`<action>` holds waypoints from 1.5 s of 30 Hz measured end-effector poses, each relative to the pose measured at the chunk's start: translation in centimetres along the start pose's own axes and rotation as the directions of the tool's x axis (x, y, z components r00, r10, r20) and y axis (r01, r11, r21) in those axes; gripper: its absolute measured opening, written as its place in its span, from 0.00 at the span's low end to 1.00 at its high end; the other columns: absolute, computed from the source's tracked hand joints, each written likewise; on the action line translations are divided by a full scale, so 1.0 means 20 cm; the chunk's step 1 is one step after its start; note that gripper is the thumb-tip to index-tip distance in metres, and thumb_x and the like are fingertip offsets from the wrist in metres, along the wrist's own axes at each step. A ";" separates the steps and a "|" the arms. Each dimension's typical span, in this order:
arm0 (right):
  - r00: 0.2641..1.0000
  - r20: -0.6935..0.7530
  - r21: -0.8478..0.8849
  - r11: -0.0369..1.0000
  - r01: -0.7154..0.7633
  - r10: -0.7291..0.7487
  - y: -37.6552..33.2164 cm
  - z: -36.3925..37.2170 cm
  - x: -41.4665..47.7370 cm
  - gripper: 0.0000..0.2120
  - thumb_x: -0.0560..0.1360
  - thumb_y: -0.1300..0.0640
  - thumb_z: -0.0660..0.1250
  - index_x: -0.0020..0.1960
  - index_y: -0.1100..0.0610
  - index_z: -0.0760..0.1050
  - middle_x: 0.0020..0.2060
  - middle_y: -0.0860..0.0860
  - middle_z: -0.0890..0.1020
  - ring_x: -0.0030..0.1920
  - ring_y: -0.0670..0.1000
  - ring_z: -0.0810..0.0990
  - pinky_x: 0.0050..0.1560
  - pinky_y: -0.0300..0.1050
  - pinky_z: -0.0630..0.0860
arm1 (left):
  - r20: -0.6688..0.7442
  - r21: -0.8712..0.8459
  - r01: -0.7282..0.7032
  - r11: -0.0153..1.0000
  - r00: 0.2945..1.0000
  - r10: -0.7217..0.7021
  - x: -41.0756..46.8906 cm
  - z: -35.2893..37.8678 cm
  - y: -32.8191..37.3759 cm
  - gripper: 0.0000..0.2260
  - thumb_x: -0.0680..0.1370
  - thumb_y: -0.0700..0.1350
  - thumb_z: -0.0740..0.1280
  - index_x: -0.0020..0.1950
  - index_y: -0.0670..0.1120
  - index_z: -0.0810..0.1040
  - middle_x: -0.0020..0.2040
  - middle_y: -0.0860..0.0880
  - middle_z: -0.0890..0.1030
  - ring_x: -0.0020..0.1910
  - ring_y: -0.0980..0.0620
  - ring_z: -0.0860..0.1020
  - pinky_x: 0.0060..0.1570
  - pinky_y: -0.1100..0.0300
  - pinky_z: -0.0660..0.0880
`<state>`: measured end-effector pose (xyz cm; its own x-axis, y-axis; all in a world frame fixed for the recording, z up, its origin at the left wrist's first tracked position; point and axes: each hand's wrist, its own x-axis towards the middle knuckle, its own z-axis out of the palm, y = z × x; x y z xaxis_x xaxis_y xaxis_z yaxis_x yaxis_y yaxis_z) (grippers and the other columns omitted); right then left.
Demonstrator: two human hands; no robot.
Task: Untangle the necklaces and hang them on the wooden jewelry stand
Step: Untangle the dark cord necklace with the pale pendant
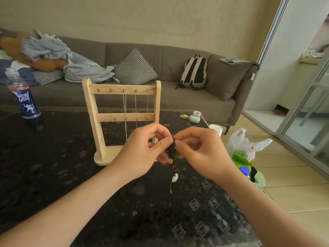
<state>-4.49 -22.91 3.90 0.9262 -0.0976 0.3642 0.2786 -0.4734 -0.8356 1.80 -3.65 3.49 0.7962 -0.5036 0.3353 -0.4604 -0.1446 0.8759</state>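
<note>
The light wooden two-rail jewelry stand stands upright on the dark patterned table, its hook side facing the person, so that each hook can be reached from the front. Thin metal chains hang from the three right-hand hooks of the top rail; the two left-hand hooks on that rail carry nothing, so the task appears partly complete. The tangled black cord necklace is held in the air above the table, just in front of the stand base and between both hands. The left hand pinches the left side of the knot between thumb and curled fingers. The right hand pinches the right side in the same manner. Both grips are narrow, fingertip holds on the cord. This two-sided hold probably serves to pull the knot apart while the thumbs work individual strands loose. A white ring-shaped pendant and a loose cord end hang below the hands; holding the knot clear of the table lets this weight draw the free length straight down. Which strand passes over which inside the knot cannot be told. A blue-labelled plastic bottle stands at the far left of the table, well apart from the work.
</note>
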 end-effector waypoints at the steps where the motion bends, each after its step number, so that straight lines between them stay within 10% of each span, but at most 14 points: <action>1: 1.000 -0.008 0.017 1.000 -0.006 0.006 0.00 0.00 0.00 0.03 0.80 0.63 0.74 0.50 0.56 0.84 0.36 0.53 0.88 0.37 0.55 0.88 0.49 0.61 0.86 | -0.009 -0.020 0.014 1.000 1.000 -0.014 0.00 0.00 0.01 0.05 0.83 0.43 0.70 0.58 0.48 0.82 0.48 0.53 0.86 0.38 0.47 0.88 0.43 0.48 0.87; 16: 0.963 0.264 0.095 0.992 -0.083 0.055 -0.03 -0.06 0.01 0.03 0.81 0.65 0.71 0.52 0.62 0.84 0.44 0.57 0.89 0.46 0.55 0.89 0.48 0.58 0.87 | 0.063 -0.142 0.187 0.972 0.982 -0.180 -0.02 -0.06 0.00 0.06 0.77 0.45 0.76 0.53 0.48 0.89 0.45 0.47 0.89 0.44 0.44 0.88 0.51 0.45 0.86; 27: 0.990 0.131 -0.106 0.994 -0.040 0.054 -0.04 -0.03 0.01 0.07 0.80 0.62 0.67 0.45 0.57 0.80 0.33 0.53 0.85 0.32 0.55 0.86 0.40 0.55 0.84 | 0.082 -0.186 0.202 0.962 0.978 -0.189 -0.04 -0.02 0.05 0.07 0.80 0.41 0.74 0.57 0.46 0.87 0.49 0.47 0.90 0.50 0.48 0.89 0.53 0.50 0.86; 40: 0.991 0.100 -0.067 0.995 -0.078 0.084 -0.06 0.02 0.01 0.06 0.79 0.61 0.67 0.46 0.55 0.81 0.35 0.52 0.87 0.38 0.55 0.88 0.43 0.57 0.87 | 0.009 0.049 0.107 0.993 0.994 -0.108 -0.02 -0.04 0.04 0.08 0.76 0.46 0.79 0.54 0.53 0.89 0.46 0.55 0.89 0.49 0.55 0.87 0.56 0.51 0.85; 45: 0.991 0.051 -0.298 0.945 0.134 -0.124 -0.02 0.04 0.01 0.06 0.74 0.58 0.72 0.40 0.49 0.80 0.33 0.45 0.83 0.35 0.46 0.81 0.38 0.38 0.76 | 0.012 0.240 0.024 0.970 1.000 -0.028 -0.02 -0.01 0.01 0.06 0.76 0.44 0.77 0.52 0.53 0.87 0.42 0.56 0.87 0.44 0.57 0.86 0.51 0.52 0.86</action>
<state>-4.20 -22.04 4.00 0.8961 0.0064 0.4438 0.3116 -0.7212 -0.6187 1.50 -3.39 3.69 0.8041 -0.5091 0.3069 -0.5218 -0.3571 0.7747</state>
